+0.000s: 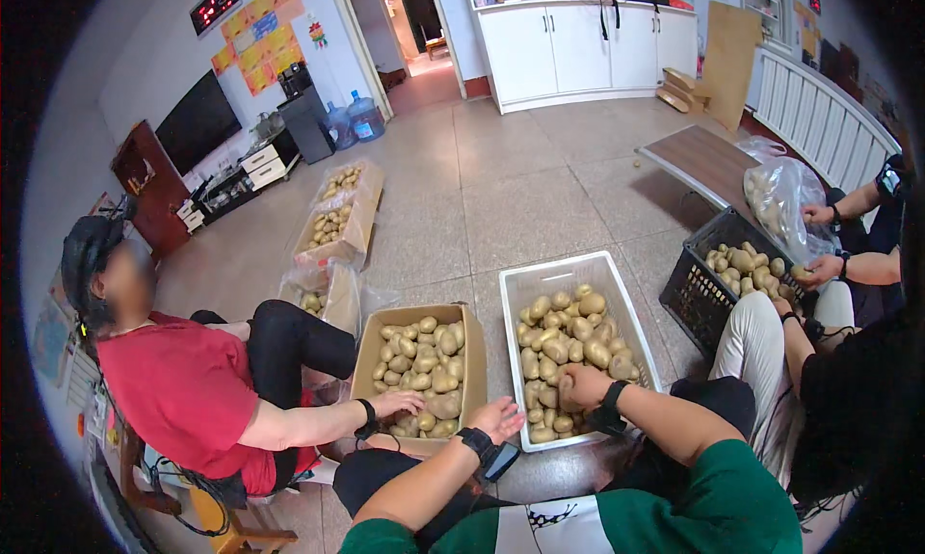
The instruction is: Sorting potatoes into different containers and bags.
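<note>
In front of me stands a white plastic crate with many potatoes in it. My right hand is down in its near half, fingers curled against the potatoes; the hand hides whether one is gripped. Just outside the crate's left wall, my left hand is held palm up, its fingers apart and nothing in them. A cardboard box of potatoes stands to the left of the crate, close by my left hand. Each of my wrists wears a dark band with a device.
A person in red at left reaches into the cardboard box. On the right, other people's hands work at a black crate of potatoes and a clear plastic bag. Long potato cartons and a low table stand beyond.
</note>
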`<action>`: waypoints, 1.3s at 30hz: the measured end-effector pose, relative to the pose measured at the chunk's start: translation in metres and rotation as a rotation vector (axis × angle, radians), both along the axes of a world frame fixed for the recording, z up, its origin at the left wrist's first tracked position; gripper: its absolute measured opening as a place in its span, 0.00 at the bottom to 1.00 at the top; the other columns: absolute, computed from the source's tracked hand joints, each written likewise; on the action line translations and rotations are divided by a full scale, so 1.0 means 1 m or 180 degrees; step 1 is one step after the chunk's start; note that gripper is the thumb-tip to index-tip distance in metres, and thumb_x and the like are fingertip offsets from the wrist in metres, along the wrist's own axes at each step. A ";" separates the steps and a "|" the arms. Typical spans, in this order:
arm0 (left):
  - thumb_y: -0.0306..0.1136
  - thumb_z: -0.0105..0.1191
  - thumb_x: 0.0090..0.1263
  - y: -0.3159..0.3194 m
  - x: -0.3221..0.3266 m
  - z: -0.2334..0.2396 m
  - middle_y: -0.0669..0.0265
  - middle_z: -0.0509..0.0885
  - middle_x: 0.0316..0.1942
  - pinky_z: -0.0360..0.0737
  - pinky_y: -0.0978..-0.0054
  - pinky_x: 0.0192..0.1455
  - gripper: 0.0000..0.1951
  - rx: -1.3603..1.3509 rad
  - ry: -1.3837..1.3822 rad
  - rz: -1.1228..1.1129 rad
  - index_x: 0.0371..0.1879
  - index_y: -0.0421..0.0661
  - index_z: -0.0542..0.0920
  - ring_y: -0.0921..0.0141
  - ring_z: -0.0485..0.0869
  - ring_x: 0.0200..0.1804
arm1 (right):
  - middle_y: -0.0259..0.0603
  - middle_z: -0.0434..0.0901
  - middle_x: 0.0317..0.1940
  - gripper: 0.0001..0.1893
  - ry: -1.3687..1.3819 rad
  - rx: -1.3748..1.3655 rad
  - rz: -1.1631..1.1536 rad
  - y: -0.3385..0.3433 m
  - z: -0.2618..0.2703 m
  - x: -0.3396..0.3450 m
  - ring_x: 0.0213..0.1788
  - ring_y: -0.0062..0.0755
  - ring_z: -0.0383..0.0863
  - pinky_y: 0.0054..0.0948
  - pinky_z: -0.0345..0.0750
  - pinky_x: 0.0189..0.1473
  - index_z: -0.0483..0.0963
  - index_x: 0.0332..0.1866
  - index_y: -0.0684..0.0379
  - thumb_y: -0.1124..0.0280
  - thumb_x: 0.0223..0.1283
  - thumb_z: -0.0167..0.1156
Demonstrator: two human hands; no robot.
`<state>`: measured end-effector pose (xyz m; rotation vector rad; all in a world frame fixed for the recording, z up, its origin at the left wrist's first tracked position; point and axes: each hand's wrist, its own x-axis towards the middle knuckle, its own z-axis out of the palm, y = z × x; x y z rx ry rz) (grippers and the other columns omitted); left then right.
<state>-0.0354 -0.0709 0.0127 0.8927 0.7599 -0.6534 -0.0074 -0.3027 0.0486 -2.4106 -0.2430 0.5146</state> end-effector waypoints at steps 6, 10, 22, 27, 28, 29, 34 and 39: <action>0.41 0.41 0.69 -0.011 -0.007 0.026 0.57 0.70 0.51 0.69 0.56 0.58 0.19 -0.0732 0.0214 -0.0294 0.54 0.45 0.64 0.56 0.71 0.53 | 0.39 0.76 0.41 0.24 -0.0099 0.0924 0.0612 0.033 0.030 -0.019 0.43 0.25 0.75 0.25 0.72 0.47 0.68 0.53 0.59 0.67 0.48 0.62; 0.36 0.44 0.66 0.000 -0.006 0.019 0.58 0.75 0.44 0.77 0.65 0.47 0.15 -0.1087 -0.0152 -0.0500 0.48 0.42 0.70 0.62 0.76 0.45 | 0.33 0.75 0.37 0.20 0.0294 0.1429 0.0644 0.037 0.036 -0.024 0.42 0.22 0.74 0.22 0.71 0.46 0.70 0.49 0.59 0.70 0.49 0.62; 0.22 0.52 0.59 0.030 -0.001 0.002 0.64 0.70 0.42 0.80 0.71 0.36 0.16 -0.0229 -0.0244 0.0435 0.45 0.47 0.66 0.63 0.74 0.41 | 0.35 0.78 0.32 0.13 0.0211 0.1465 0.0667 0.031 0.021 -0.026 0.34 0.22 0.76 0.23 0.74 0.38 0.73 0.42 0.60 0.68 0.52 0.59; 0.22 0.56 0.55 0.056 -0.007 -0.049 0.64 0.69 0.43 0.79 0.73 0.34 0.19 0.0745 -0.1604 0.0214 0.45 0.48 0.68 0.66 0.71 0.40 | 0.33 0.76 0.32 0.11 0.0411 0.1433 0.0706 0.044 0.060 -0.037 0.34 0.20 0.76 0.22 0.74 0.39 0.73 0.42 0.63 0.72 0.52 0.58; 0.23 0.57 0.54 0.054 -0.006 -0.051 0.63 0.68 0.44 0.79 0.73 0.33 0.21 0.0915 -0.1550 0.0261 0.46 0.49 0.67 0.65 0.71 0.39 | 0.31 0.75 0.31 0.11 0.0527 0.1510 0.0668 0.042 0.056 -0.037 0.33 0.19 0.75 0.22 0.74 0.38 0.73 0.41 0.62 0.72 0.52 0.59; 0.23 0.57 0.54 0.039 0.001 -0.003 0.62 0.67 0.44 0.79 0.72 0.32 0.22 0.0269 -0.0327 0.0901 0.47 0.49 0.66 0.64 0.72 0.39 | 0.30 0.74 0.30 0.11 0.0643 0.1576 0.0551 0.035 0.048 -0.037 0.32 0.18 0.74 0.21 0.73 0.37 0.73 0.41 0.62 0.72 0.51 0.59; 0.26 0.55 0.57 0.053 -0.002 -0.003 0.63 0.67 0.50 0.79 0.73 0.32 0.19 0.0412 -0.0274 0.1091 0.48 0.48 0.68 0.64 0.71 0.43 | 0.27 0.73 0.27 0.11 0.0515 0.1327 0.0656 0.037 0.035 -0.038 0.28 0.16 0.71 0.20 0.71 0.33 0.73 0.39 0.61 0.71 0.49 0.61; 0.26 0.55 0.51 0.078 -0.007 -0.051 0.55 0.73 0.38 0.74 0.67 0.42 0.13 0.2029 -0.1758 0.0154 0.36 0.43 0.73 0.59 0.71 0.41 | 0.31 0.74 0.23 0.11 0.0479 0.1190 0.0690 0.034 0.020 -0.036 0.25 0.18 0.71 0.22 0.70 0.29 0.73 0.37 0.60 0.68 0.49 0.62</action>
